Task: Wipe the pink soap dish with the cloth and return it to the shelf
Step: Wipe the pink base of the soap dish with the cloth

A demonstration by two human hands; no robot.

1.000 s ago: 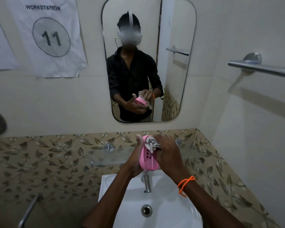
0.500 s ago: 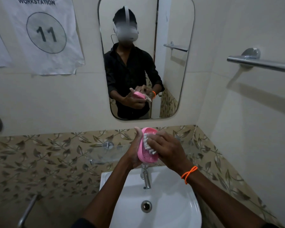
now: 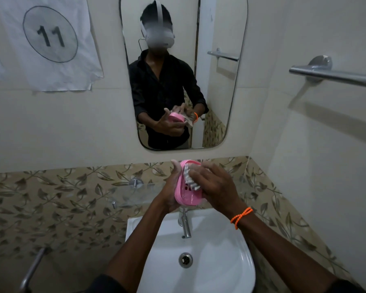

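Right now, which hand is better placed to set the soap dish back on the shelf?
Left hand: it already grips the soap dish; the right hand holds the cloth.

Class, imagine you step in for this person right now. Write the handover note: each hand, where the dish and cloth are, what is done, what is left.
Left hand: holds the pink soap dish from behind, tilted on edge above the sink.
Right hand: presses the bunched cloth into the dish's upper inside.
Done: the dish is off the glass shelf and wiping is under way.
Left: finish wiping, judging by the lower inside, which the cloth does not cover; then set the dish back on the shelf behind the tap. Whether the dish is clean yet cannot be told.
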